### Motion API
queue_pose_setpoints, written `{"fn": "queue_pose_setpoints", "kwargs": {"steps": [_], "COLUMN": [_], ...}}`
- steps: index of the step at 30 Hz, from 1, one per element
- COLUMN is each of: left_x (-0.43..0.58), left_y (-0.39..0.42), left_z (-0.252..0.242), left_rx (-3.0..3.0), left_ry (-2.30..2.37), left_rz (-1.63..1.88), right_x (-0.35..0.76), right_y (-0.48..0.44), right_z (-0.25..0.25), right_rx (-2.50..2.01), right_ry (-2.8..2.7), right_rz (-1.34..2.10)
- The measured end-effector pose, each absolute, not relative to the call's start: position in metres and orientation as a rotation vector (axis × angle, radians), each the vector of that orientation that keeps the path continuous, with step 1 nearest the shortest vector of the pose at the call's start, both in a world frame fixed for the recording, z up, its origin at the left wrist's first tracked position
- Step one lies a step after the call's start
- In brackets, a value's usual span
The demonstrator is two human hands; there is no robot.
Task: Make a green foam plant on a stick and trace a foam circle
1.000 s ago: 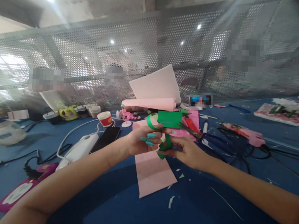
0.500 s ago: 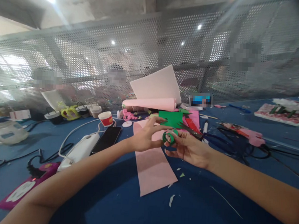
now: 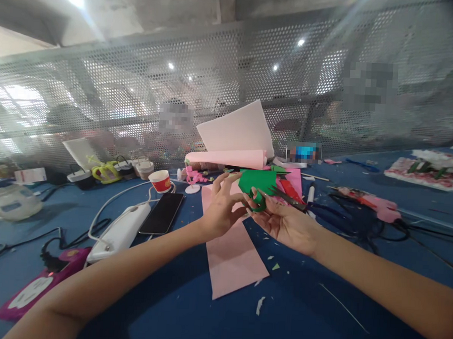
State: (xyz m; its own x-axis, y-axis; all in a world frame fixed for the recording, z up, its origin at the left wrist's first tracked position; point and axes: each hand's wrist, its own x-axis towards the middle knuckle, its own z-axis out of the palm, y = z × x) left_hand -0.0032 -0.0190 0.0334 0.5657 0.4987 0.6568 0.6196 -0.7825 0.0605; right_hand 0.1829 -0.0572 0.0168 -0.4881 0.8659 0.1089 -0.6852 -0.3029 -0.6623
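A narrow green strip (image 3: pixel 259 202), curled into a loop, is held above a pale pink sheet (image 3: pixel 234 263). My right hand (image 3: pixel 284 220) grips the loop from the right between thumb and fingers. From the left, the thumb and fingertips of my left hand (image 3: pixel 224 207) close on the loop's near edge, its other fingers bent above. Just behind the hands lie a flat green sheet (image 3: pixel 257 180) and dark scissor blades (image 3: pixel 286 197). Whether the strip is paper or foam I cannot tell.
Left stand a red and white cup (image 3: pixel 159 181), a black phone (image 3: pixel 161 213), a white power strip (image 3: pixel 119 232) and a purple box (image 3: pixel 44 284) with cables. Behind is a pink roll (image 3: pixel 227 157). A pink glue gun (image 3: pixel 372 203) lies right. Scraps (image 3: pixel 260 305) dot the blue table.
My left hand has drawn its fingers in onto the green loop, where they were spread before. The loop has turned in my right hand and shows less of its opening.
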Motion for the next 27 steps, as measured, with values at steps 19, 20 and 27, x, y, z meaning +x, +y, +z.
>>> {"fn": "queue_pose_setpoints", "kwargs": {"steps": [19, 20, 27], "left_x": [0.017, 0.018, 0.02], "left_y": [-0.061, -0.062, -0.062], "left_z": [0.047, 0.047, 0.046], "left_rx": [-3.331, -3.432, -4.136], "left_ry": [-1.611, -1.69, -1.762], "left_rz": [-0.843, -0.859, -0.958], "right_x": [0.191, 0.189, 0.175], "right_y": [-0.039, -0.042, -0.065], "right_z": [0.017, 0.019, 0.026], "right_rx": [-0.596, -0.598, -0.695], "right_ry": [-0.912, -0.959, -1.44], "right_rz": [1.482, 1.44, 1.161]}}
